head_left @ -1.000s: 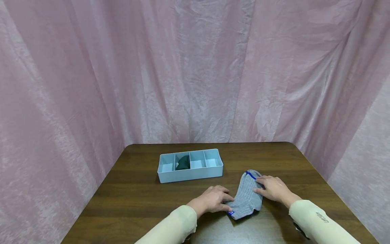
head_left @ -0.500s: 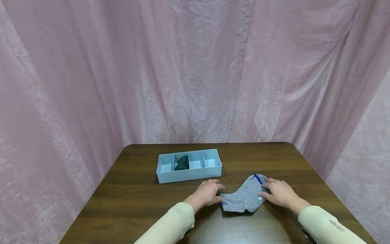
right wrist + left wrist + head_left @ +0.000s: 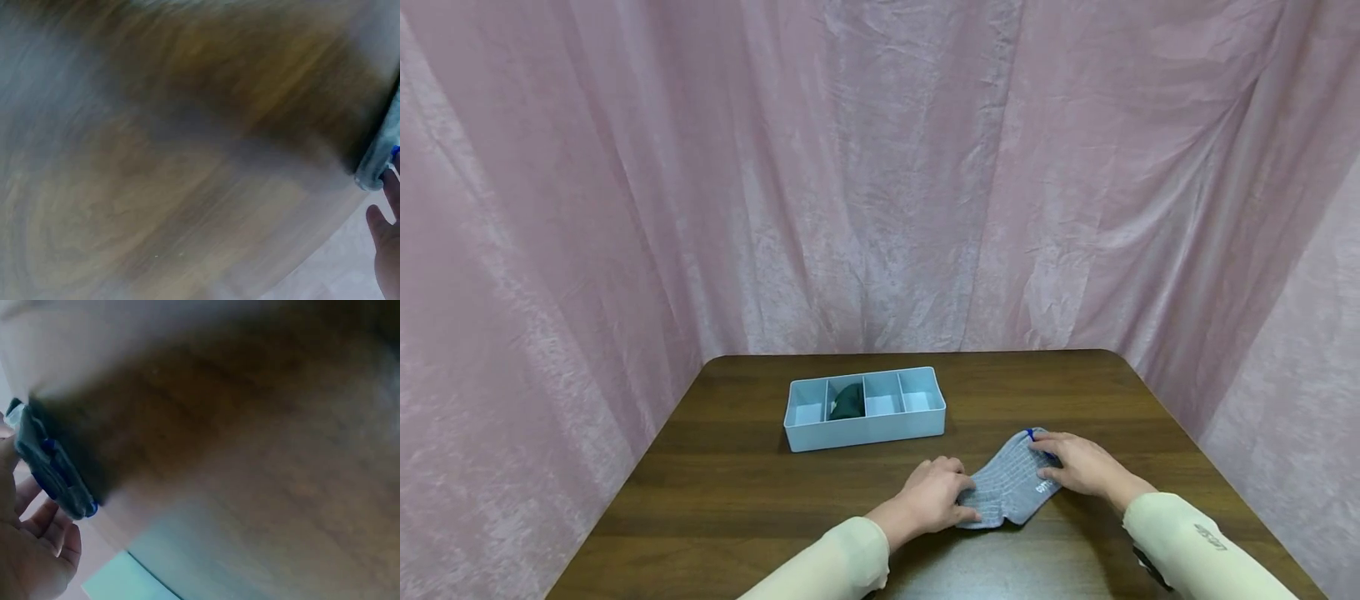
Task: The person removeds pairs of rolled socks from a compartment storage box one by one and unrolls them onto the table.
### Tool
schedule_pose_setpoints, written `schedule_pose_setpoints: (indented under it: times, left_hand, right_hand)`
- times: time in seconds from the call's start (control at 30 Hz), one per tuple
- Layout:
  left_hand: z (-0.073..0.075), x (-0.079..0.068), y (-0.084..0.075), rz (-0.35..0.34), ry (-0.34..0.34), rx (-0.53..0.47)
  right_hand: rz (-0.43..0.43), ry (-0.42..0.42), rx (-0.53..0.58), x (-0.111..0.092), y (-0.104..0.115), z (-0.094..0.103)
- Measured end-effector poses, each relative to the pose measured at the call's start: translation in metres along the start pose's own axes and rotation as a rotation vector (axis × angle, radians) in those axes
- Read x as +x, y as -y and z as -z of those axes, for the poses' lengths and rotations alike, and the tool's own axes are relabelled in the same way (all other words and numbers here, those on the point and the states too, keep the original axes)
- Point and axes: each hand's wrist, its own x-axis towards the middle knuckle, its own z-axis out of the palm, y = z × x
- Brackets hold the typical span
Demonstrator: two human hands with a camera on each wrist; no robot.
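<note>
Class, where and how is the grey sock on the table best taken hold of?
Probably pinch both ends from above, coming in from left and right: the grey sock lies long and fairly flat, its blue-striped end at the right hand, the other at the left hand. Soft cloth held at one end alone would likely droop.

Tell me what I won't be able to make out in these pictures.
Head view: the gray sock's left end, hidden under the left hand.
Head view: the sock's lettering, too small to read.
Head view: the dark green item's base, hidden by the light blue box's front wall.
Left wrist view: the tabletop's grain, blurred.
Right wrist view: much of the right hand, cut off by the right edge.
</note>
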Motion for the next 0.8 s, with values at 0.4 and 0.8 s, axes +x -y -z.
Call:
schedule_pose_setpoints:
  times: [0.4,0.8]
  left_hand:
    - [-0.006,0.005,0.021,-0.064,0.078,0.082]
    - [-0.002,0.012,0.037,-0.087,0.106,0.150]
  right_hand:
    - [-0.030,0.006,0.028,-0.011,-0.003,-0.002]
    - [-0.078,-0.026,-0.035,-0.031,0.001,-0.002]
